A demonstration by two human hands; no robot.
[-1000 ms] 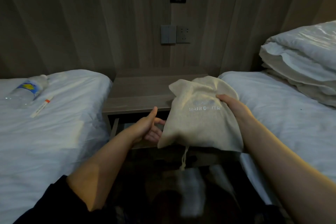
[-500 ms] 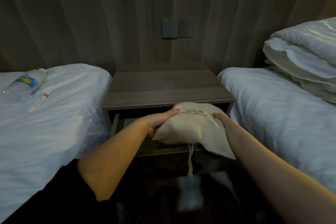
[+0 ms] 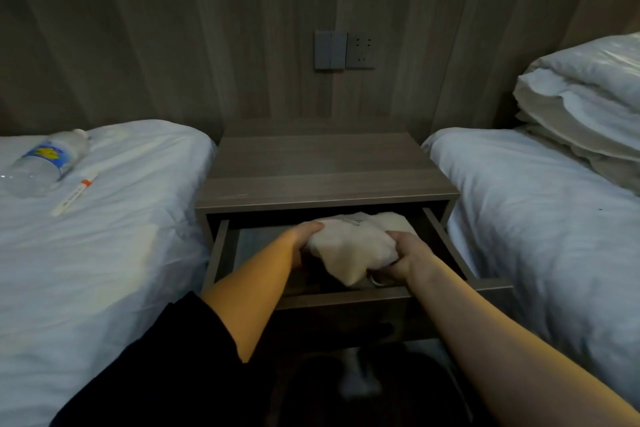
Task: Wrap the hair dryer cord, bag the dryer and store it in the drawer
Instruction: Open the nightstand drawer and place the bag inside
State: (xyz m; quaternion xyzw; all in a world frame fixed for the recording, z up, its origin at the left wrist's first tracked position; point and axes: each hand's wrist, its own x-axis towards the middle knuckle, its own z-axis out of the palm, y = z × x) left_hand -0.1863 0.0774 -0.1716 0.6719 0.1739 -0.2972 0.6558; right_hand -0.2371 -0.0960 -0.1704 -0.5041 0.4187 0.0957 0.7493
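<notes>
A cream cloth bag point(image 3: 353, 246) with faint printed lettering lies inside the pulled-out drawer point(image 3: 346, 293) of the wooden nightstand point(image 3: 322, 170). My left hand point(image 3: 304, 237) grips the bag's left side. Curled round its right lower corner is my right hand point(image 3: 403, 256), near the drawstring point(image 3: 375, 281). The hair dryer and its cord are hidden inside the bag.
White beds flank the nightstand left point(image 3: 104, 236) and right point(image 3: 540, 218). A plastic water bottle point(image 3: 45, 163) and a thin white tube point(image 3: 74, 192) lie on the left bed. Folded duvets point(image 3: 585, 104) are stacked on the right bed. A wall socket point(image 3: 360, 50) sits above.
Both hands lowered the bag from in front of the nightstand down into the open drawer. My left hand, free a second ago, now holds the bag.
</notes>
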